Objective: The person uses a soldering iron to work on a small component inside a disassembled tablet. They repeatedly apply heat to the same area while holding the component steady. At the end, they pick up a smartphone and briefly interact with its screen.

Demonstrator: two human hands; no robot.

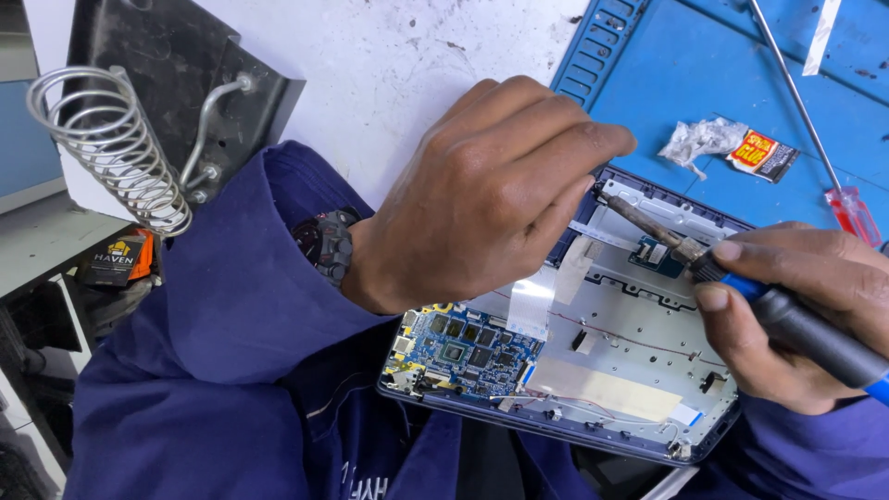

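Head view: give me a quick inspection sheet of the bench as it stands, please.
Surface: blue work mat on a scuffed white bench.
Job's things: opened tablet, back cover off, blue circuit board exposed; soldering iron, tip at the tablet's upper edge.
Clutter: crumpled foil scrap, small red sachet, red-handled screwdriver.
Hands: left hand rests over the tablet's upper left; right hand grips the iron's handle.
Cables: white flat ribbon, thin red wire inside the tablet.
Surroundings: coiled iron stand at upper left.
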